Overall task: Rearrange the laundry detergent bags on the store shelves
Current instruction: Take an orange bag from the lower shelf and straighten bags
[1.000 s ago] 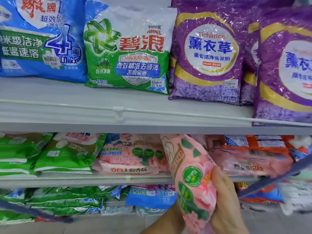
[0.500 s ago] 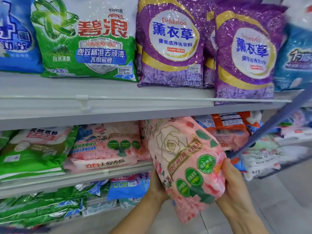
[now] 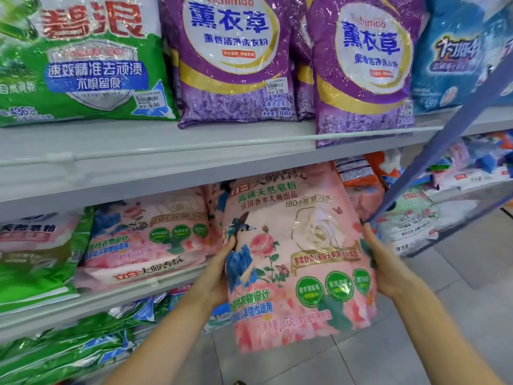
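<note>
Head cam: I've got the pink detergent bag [image 3: 299, 259] upright in front of the middle shelf [image 3: 125, 290], left hand [image 3: 219, 276] and right hand [image 3: 385, 262] each clamped on a side edge, fingers behind probably curled. I'd tip it flat, then slide it level onto the pink stack [image 3: 144, 245].

Bright, even store light washes the shelves [image 3: 166, 151]. Glare streaks the glossy purple bags [image 3: 238, 59] on the far upper shelf, and wide-angle bending and blur soften the left and right edges.
</note>
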### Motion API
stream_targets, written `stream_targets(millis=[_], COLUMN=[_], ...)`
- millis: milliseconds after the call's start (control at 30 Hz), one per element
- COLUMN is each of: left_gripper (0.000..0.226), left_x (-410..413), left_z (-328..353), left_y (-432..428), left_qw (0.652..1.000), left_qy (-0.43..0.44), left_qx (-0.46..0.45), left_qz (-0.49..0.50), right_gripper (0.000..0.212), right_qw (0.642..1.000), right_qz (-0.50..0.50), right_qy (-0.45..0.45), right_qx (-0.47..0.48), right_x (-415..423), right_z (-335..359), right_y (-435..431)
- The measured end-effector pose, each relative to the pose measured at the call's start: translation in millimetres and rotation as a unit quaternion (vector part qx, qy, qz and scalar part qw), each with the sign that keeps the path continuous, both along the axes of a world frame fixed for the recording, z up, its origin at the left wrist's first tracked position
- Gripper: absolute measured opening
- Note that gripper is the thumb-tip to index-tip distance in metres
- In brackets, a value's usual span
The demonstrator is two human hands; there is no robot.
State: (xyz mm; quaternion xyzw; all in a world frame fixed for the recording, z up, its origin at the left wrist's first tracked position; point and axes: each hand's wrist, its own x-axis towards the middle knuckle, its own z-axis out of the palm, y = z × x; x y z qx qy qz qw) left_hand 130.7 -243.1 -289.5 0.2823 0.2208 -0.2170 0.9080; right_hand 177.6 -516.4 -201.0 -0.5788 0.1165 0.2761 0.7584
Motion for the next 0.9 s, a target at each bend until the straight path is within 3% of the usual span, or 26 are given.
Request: stream_targets(millis=[100,333,400,467,533,600,767,833,900], left_gripper=[0.019,0.02,0.032,0.037,0.024,0.018,0.023,0.024,0.027], left_x=[2.2,-7.9,-13.2,-18.1,-23.3,-26.8,-22.9,-20.2,-19.4], left_z=[4.4,42.5,54.8,64.1,72.6,80.8,91.1,91.2,87.2], left_y=[2.6,29.7,46.3,68.5,94.3,120.4,195.4,223.5,241.0], left_qw=[0.999,0.984,0.973,0.961,0.954,0.945,0.908,0.902,0.905], left_qy=[-0.016,-0.069,-0.086,-0.095,-0.101,-0.099,-0.044,-0.014,0.005], left_qx=[0.044,0.162,0.213,0.253,0.273,0.289,0.381,0.407,0.409], left_qz=[0.019,0.027,0.035,0.059,0.078,0.117,0.172,0.146,0.121], right_gripper=[0.066,0.06,0.057,0.037,0.014,0.011,0.021,0.011,0.048], right_qw=[0.999,0.997,0.996,0.994,0.993,0.991,0.986,0.987,0.987], right_qz=[0.034,0.063,0.078,0.103,0.114,0.128,0.167,0.156,0.152], right_qy=[-0.014,-0.037,-0.032,-0.014,-0.003,0.003,0.023,0.018,-0.038], right_qx=[-0.004,0.007,0.016,0.023,0.042,0.048,0.017,0.023,-0.046], right_x=[-5.8,-5.3,-5.0,-2.4,-0.4,6.1,31.6,44.6,54.6], right_z=[-16.0,-27.9,-28.2,-27.4,-22.5,-18.3,-12.8,-14.4,-23.6], right_y=[-7.6,20.1,36.1,59.1,89.5,124.3,211.8,237.0,256.4])
